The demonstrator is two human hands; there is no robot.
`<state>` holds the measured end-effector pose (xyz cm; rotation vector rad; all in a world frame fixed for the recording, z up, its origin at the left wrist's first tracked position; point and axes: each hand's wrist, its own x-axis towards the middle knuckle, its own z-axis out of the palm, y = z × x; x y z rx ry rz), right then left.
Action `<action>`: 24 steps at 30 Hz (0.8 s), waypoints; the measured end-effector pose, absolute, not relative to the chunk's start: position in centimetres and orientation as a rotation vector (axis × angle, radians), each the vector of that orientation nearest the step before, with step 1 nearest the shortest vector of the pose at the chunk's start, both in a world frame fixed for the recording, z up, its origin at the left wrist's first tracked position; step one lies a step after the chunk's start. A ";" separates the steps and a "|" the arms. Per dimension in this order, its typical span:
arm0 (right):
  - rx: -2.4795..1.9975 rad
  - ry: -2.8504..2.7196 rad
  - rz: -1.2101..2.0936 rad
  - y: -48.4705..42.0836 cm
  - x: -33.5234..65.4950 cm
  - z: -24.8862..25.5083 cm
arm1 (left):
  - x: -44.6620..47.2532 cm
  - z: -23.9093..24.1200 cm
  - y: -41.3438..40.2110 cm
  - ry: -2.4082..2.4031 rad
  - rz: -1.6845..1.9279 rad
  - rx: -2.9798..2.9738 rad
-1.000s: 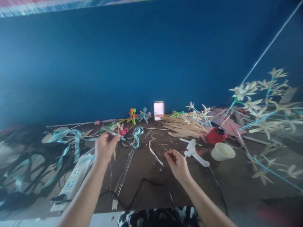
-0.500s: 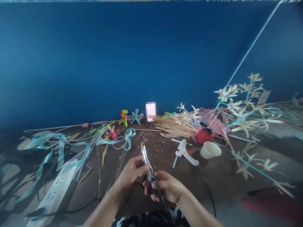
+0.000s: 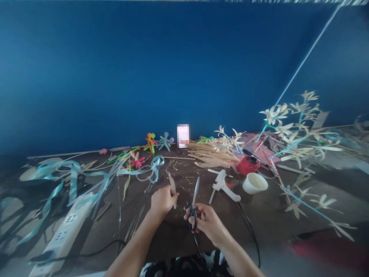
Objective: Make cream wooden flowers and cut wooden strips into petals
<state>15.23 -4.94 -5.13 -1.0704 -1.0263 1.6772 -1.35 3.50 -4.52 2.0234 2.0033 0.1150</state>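
Between the thumb and fingers of my left hand [image 3: 163, 201] is a pale, narrow strip of dried leaf or husk [image 3: 172, 184], standing roughly upright with its tip pointing away from me. My right hand [image 3: 208, 223] is closed around the black handles of a pair of scissors [image 3: 195, 192]. The scissor blades look closed and point up and away, to the right of the strip and apart from it. Small pale clippings [image 3: 188, 179] lie scattered on the dark table beyond both hands.
A white glue gun [image 3: 225, 186] and a cup [image 3: 255, 183] stand to the right, near a red roll [image 3: 248, 164]. Dried strips [image 3: 213, 155] are piled behind. Pale flower stems [image 3: 300, 144] spread at far right. Blue ribbon [image 3: 75, 175] and a power strip [image 3: 65, 231] lie left.
My hands have moved apart. The scissors have shifted right, away from the strip, and their blades have come clear of my left hand. My left hand has turned, still holding the strip.
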 end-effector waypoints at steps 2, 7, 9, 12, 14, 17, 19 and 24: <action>-1.119 -1.020 1.617 -4.9 15.5 -5.6 | -1.1 -4.5 3.3 1.986 0.091 2.044; -1.198 -1.031 1.554 -4.5 16.0 -5.9 | -0.8 -4.6 3.1 1.923 0.049 2.088; -1.214 -1.058 1.535 -4.4 16.1 -5.8 | -0.9 -4.6 3.1 1.928 0.053 2.051; -1.225 -1.077 1.517 -4.5 15.9 -5.8 | -1.1 -4.5 3.3 1.879 0.245 1.907; -1.235 -1.076 1.516 -4.6 15.7 -5.9 | -1.2 -4.5 3.3 1.734 0.509 1.664; -1.255 -1.091 1.515 -4.7 15.4 -5.9 | -1.2 -4.2 3.1 1.408 0.851 1.108; -1.260 -1.106 1.519 -4.7 15.3 -5.8 | -1.1 -3.7 3.0 1.238 0.958 0.803; -1.225 -1.071 1.620 -5.2 15.7 -5.6 | -0.9 -2.2 2.8 1.076 1.051 0.601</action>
